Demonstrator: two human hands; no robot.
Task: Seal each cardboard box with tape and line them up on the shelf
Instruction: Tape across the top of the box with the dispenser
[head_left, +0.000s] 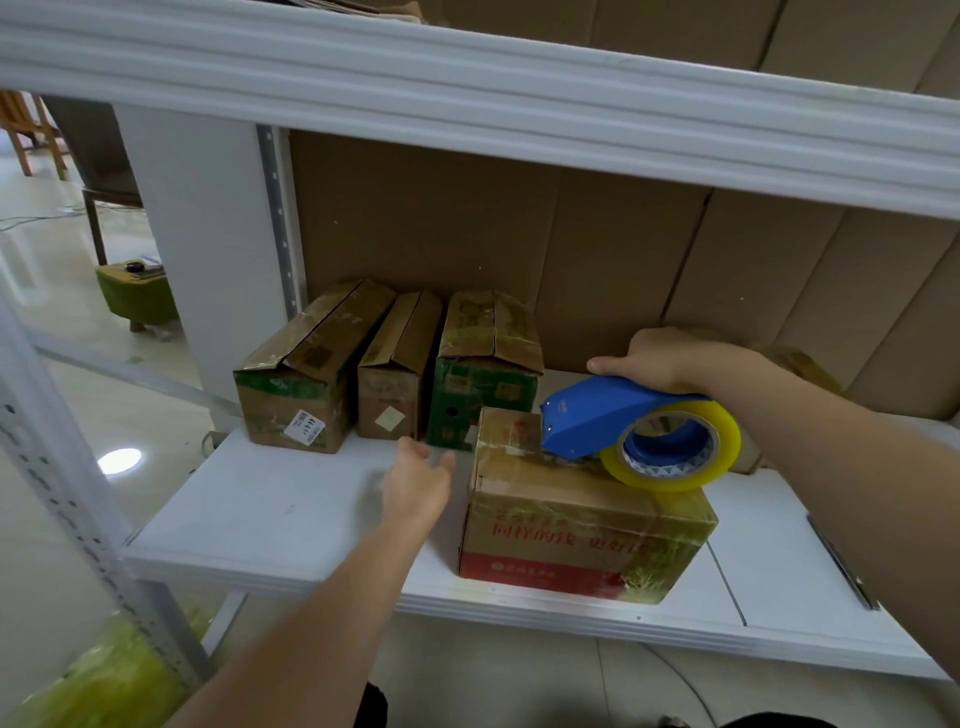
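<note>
A cardboard box with red print (582, 525) lies on the white shelf (270, 514), its top covered in clear tape. My right hand (670, 358) grips a blue tape dispenser (597, 415) with a yellowish tape roll (670, 447); its front edge rests on the box top. My left hand (421, 483) hovers, fingers loosely spread, just left of the box, not touching it. Three more boxes stand in a row at the back: a long one (306, 374), a narrow one (397, 374) and a green-printed one (483, 374).
Flat cardboard sheets (571, 244) line the shelf's back. An upper shelf board (467, 98) hangs overhead. A metal upright (67, 478) stands at the left. Beyond it lie a glossy floor and a green stool (137, 296). Another box (805, 364) peeks out behind my right forearm.
</note>
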